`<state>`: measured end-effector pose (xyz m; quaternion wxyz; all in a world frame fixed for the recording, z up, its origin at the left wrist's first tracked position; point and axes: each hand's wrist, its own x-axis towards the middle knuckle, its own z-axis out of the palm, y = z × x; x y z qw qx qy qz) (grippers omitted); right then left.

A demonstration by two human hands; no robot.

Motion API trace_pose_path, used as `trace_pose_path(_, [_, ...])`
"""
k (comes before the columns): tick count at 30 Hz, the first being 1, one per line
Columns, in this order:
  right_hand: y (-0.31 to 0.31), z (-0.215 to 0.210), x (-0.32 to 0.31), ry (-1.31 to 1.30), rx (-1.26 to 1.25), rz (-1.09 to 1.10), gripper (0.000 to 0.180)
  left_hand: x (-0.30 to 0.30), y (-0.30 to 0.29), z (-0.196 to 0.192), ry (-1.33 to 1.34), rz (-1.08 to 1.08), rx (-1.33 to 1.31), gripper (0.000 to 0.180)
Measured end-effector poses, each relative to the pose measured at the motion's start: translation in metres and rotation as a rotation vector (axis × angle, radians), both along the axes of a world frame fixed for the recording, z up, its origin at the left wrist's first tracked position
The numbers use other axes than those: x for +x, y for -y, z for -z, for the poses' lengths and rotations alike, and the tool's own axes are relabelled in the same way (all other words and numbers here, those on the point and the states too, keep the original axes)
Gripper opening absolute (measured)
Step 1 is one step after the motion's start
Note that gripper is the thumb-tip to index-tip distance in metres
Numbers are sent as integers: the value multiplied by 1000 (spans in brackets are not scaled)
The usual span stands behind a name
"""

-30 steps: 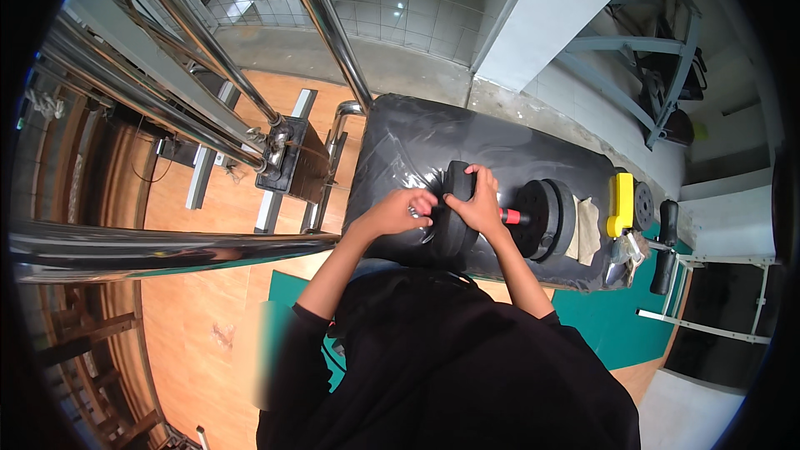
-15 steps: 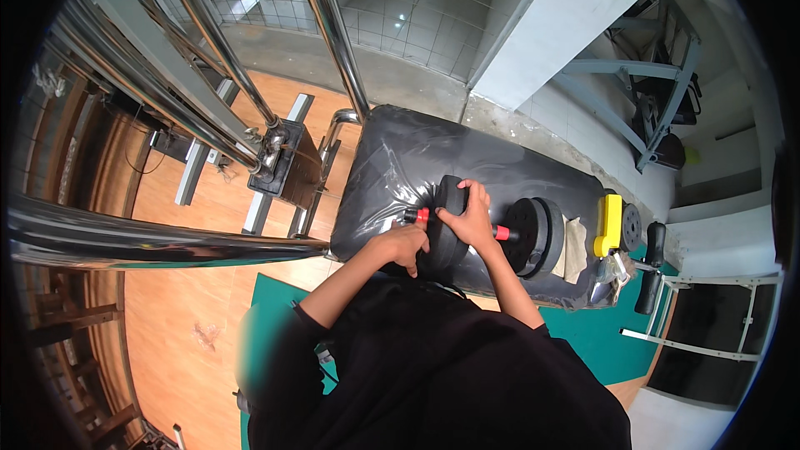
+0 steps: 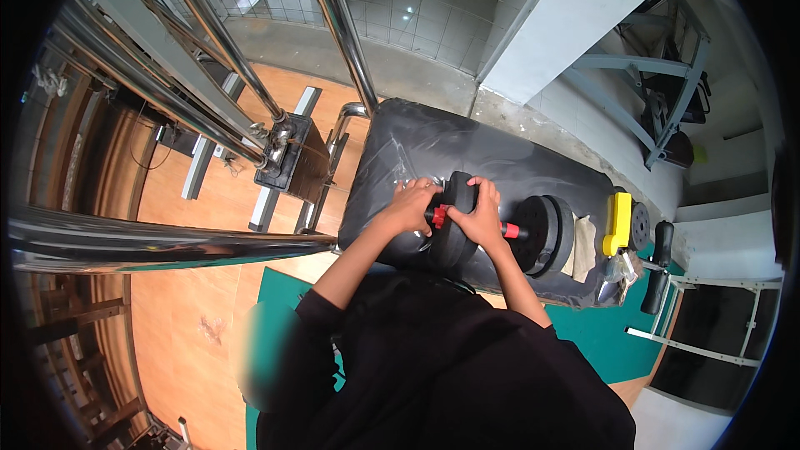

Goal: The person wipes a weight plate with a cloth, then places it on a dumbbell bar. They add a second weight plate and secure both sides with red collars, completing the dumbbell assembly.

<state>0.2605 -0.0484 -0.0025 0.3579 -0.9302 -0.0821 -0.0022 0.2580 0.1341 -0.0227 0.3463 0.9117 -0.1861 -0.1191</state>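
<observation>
A dumbbell with black weight plates (image 3: pixel 451 243) and a red-and-black bar (image 3: pixel 515 231) lies across a black padded bench (image 3: pixel 492 146) wrapped in clear plastic. My right hand (image 3: pixel 482 215) is closed over the rim of the left-end plates, thumb on the near face. At the dumbbell's left end, my left hand (image 3: pixel 412 207) has its fingers bent around the red-and-black collar (image 3: pixel 437 217); the fingertips are partly hidden. The right-end plates (image 3: pixel 546 235) rest on the bench, untouched.
Beside the right-end plates are a beige cloth (image 3: pixel 585 250), a yellow tool-like object (image 3: pixel 617 223) and another black plate (image 3: pixel 639 225). Chrome posts (image 3: pixel 337 21) and a thick chrome bar (image 3: pixel 167 242) stand left. Foam rollers (image 3: pixel 662 246) flank the bench's right end; a green mat (image 3: pixel 587 342) lies below.
My left hand has moved up from the near side of the left-end plates to the collar. The right hand keeps its hold on the plates. The whole view has shifted slightly.
</observation>
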Motion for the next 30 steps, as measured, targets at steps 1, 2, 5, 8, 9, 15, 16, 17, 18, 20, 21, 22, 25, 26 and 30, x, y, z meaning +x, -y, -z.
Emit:
trace_pose_path(1, [-3, -1, 0, -12, 2, -5, 61, -11, 6, 8, 132, -30, 117, 65])
trace_pose_path(2, [-1, -5, 1, -21, -7, -5, 61, -20, 13, 8, 261, -69, 231, 67])
trace_pose_path(5, [0, -3, 0, 17, -39, -10, 61, -28, 17, 1, -177, 219, 155, 77])
trace_pose_path(8, [3, 2, -4, 44, -49, 6, 60, 14, -6, -9, -748, 359, -190, 72])
trace_pose_path(9, [1, 2, -3, 47, -47, 3, 60, 10, -1, -4, -532, 218, -71, 63])
trace_pose_path(15, [1, -1, 0, 14, -43, -12, 62, 36, 9, 50, -483, 221, -239, 37])
trace_pose_path(16, [0, -1, 0, 9, -39, -13, 62, 37, 7, 50, -487, 240, -291, 30])
trace_pose_path(17, [0, -2, 0, 5, -35, -10, 62, 36, 6, 50, -496, 243, -341, 27])
trace_pose_path(18, [-1, -2, 0, 2, -30, -9, 62, 35, 4, 50, -504, 244, -391, 24])
trace_pose_path(20, [1, 1, -1, 19, -44, -16, 62, 29, 3, 48, -414, 231, -390, 21])
trace_pose_path(21, [1, 2, -1, 28, -53, -20, 62, 22, 4, 45, -318, 218, -339, 21])
trace_pose_path(22, [2, 0, -2, 38, -65, -19, 61, 15, 6, 44, -222, 203, -287, 21])
trace_pose_path(25, [-1, -3, -6, 54, -82, -24, 60, -2, 8, 43, 0, 161, -165, 25])
trace_pose_path(26, [-2, -4, -8, 57, -83, -30, 60, -6, 7, 50, 156, 191, -158, 30])
trace_pose_path(30, [-2, 4, -9, 94, -76, -27, 60, -23, 11, 67, 414, 97, -201, 32])
